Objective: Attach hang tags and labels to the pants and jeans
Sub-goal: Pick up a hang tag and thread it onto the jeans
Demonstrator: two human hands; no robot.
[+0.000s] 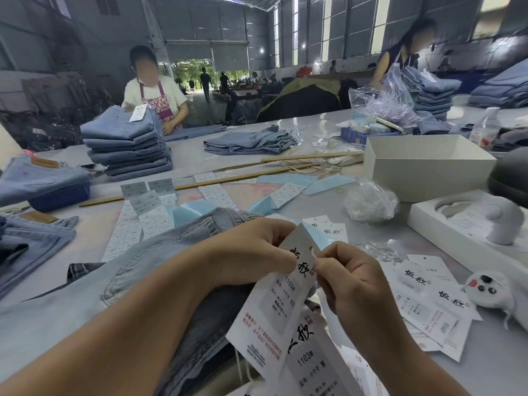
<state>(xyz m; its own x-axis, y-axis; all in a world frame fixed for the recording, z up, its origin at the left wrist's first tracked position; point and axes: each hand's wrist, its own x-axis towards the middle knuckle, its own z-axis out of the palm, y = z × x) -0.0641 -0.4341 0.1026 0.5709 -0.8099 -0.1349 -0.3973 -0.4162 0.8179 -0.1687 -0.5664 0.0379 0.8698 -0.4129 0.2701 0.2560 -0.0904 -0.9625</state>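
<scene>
My left hand [257,250] pinches the top of a long white card hang tag printed 1103# XS [274,301], and my right hand [345,278] pinches a thin pale string end [313,255] right at the punched hole; I judge the threading only begun, the tag not yet tied to the faded grey-blue denim jeans [171,252] lying under my forearms; a second tag marked M [311,364] waits below. One tall stack of folded blue jeans [128,147] across the table carries a tag, so some seem finished; loose white tags [428,298] to my right suggest plenty left. Room is tight: sheets of small printed labels [137,221] crowd the left, a white foam tray [457,224] the right; the table's [485,367] near edge is out of view.
</scene>
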